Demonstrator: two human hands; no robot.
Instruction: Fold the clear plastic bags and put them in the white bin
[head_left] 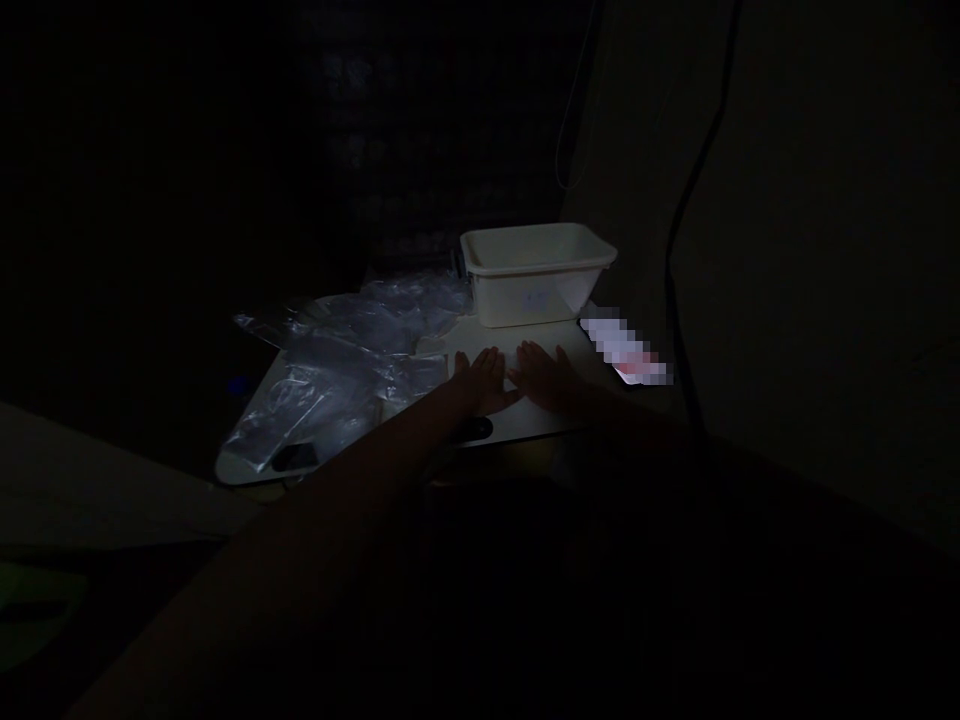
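A: What is hard to see?

B: Almost all is dark. The forearms fade into black at the lower frame, and a blurred patch sits right of centre.

A: And the hands?

B: The left hand and right hand lie flat, fingers spread, holding nothing, side by side on the pale rounded table, near its front edge.

A: What is around them?

B: Crumpled clear plastic bags cover the table's left part. A cream rectangular plastic tub stands just behind the hands, open on top.
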